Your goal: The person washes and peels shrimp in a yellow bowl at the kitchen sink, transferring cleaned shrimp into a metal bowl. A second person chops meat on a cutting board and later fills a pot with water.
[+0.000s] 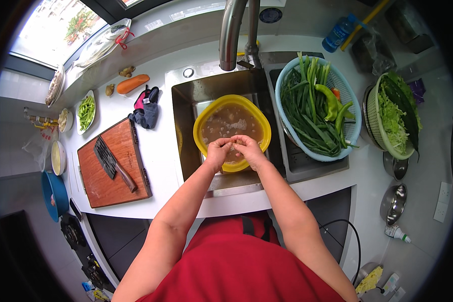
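A yellow bowl (204, 119) of cloudy water with pale pieces in it sits in the steel sink (186, 105) under the tap (231, 35). My left hand (218, 153) and my right hand (250, 150) meet over the bowl's near rim, fingers curled together around something small. What they hold is too small to make out.
Left of the sink lie a wooden cutting board (98, 176) with a cleaver (110, 162), a dark cloth (146, 109), a carrot (133, 83) and a plate of green beans (86, 111). To the right stand a blue basket (355, 128) of greens and peppers and a colander (375, 118) of leaves.
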A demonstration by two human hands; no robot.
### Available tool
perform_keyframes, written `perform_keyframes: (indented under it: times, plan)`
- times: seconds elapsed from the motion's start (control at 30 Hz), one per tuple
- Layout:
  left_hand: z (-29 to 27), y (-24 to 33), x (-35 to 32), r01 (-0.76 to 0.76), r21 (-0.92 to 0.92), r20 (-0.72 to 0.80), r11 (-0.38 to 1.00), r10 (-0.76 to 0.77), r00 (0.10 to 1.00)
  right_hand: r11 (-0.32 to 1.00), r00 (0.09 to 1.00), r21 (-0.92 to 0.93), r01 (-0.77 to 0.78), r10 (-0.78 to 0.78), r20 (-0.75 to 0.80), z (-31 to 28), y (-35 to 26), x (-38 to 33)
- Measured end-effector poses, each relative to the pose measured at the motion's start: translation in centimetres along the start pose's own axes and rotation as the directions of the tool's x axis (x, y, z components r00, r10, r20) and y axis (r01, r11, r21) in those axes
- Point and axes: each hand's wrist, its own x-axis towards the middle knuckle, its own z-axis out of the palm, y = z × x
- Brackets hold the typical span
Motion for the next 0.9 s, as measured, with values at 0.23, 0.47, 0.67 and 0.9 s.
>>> perform_keyframes:
  times: [0.23,0.47,0.67,0.9]
  plan:
    - [-0.1,0.1,0.3,0.046,-0.204,0.021,0.978,-0.043,0.999,0.981,0.999,0.186,-0.046,0.048,-0.008,-0.2,0.1,-0.4]
    - [0.1,2.1,-1.1,0.047,-0.122,0.120,0.991,-0.032,0.992,0.965,0.993,0.235,-0.114,0.104,0.055,0.2,-1.7,-1.1]
    - [0.1,2.3,-1.0,0.066,0.003,0.120,0.998,-0.066,0.991,0.998,1.000,0.053,0.021,-0.021,0.009,0.2,-0.4,-0.9]
    - [-0.1,-2.1,1.9,-0.069,-0.020,-0.016,0.997,0.068,0.998,0.906,0.986,-0.398,0.144,-0.164,-0.015,1.1,-0.7,0.3]
